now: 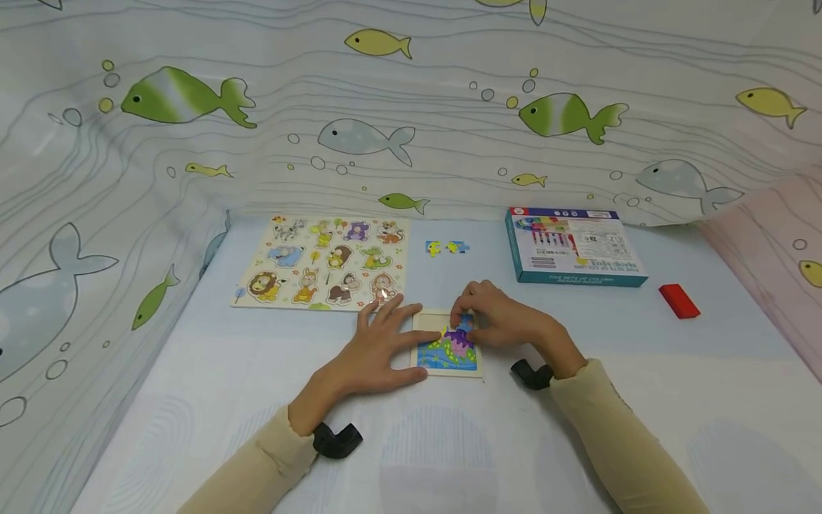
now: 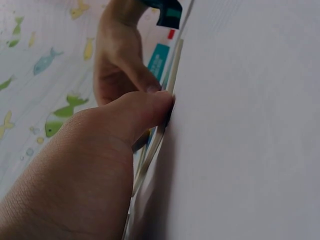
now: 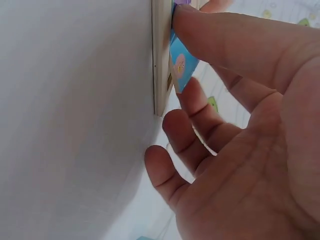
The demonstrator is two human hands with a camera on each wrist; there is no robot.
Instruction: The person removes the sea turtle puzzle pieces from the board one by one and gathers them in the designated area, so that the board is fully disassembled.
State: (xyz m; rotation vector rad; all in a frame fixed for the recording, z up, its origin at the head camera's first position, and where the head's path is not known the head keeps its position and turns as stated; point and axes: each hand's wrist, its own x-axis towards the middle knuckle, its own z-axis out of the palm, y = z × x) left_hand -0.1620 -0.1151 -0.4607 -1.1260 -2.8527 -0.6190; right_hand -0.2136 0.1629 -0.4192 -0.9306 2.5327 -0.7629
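Okay, so both hands are busy at one small wooden puzzle tray (image 1: 429, 321), sitting on the pale cloth between them. It looks close to square from above, so I can't really give it a long axis.

The right hand (image 1: 504, 314) comes in from the right and, as far as I can tell, pinches a blue puzzle piece (image 3: 184, 65) at the tray's far right part. From the right wrist you can see that piece tilted up against the frame, one corner sticking out, with the thumb on the near side and the other fingers loosely bent.

The left hand (image 1: 379, 353) isn't gripping anything: fingers spread, index tip on the picture, thumb at the tray's near left corner. Looks like a steadying job to me.

IMO it all hinges on the bare wood patch. It's at the tray's far left, running sideways along the far edge, so just left of the right fingertips and just beyond the left index. The right hand is the one with the piece, but the left index sits right at the patch's near side. Two loose puzzle pieces (image 1: 457, 247) lie farther off, beyond the tray.
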